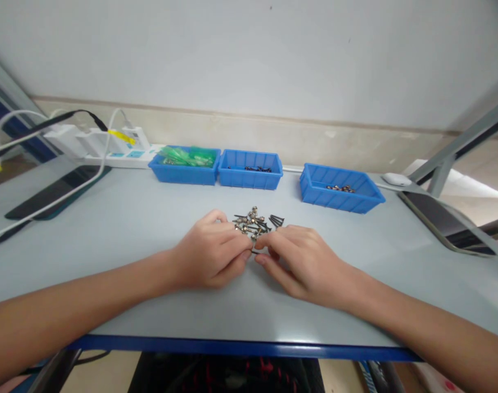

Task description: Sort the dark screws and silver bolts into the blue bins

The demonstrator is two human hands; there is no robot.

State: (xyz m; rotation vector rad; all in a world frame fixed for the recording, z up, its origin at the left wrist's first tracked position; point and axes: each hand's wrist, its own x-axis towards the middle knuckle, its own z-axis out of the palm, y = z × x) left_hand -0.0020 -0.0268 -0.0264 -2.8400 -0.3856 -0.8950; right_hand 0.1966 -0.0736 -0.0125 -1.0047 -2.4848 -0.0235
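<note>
My left hand (216, 251) is closed in a pinch on one end of a thin dark screw (255, 252). From the other side, my right hand (300, 259) holds the screw's free end between thumb and index finger. The fingertips of both hands almost meet, hiding most of the screw. Just beyond them lies a loose pile of screws and shiny metal nuts or similar small fittings (252, 218). To the right of the pile, several dark screws (276, 220) lie side by side, close to my right hand.
At the back stand a blue bin with green plastic bags (187, 174), a blue bin of dark screws (249, 180) and a blue bin of coppery parts (339, 202). Phones lie at left (56, 191) and right (445, 221). A white cable (69, 194) crosses the table's left side.
</note>
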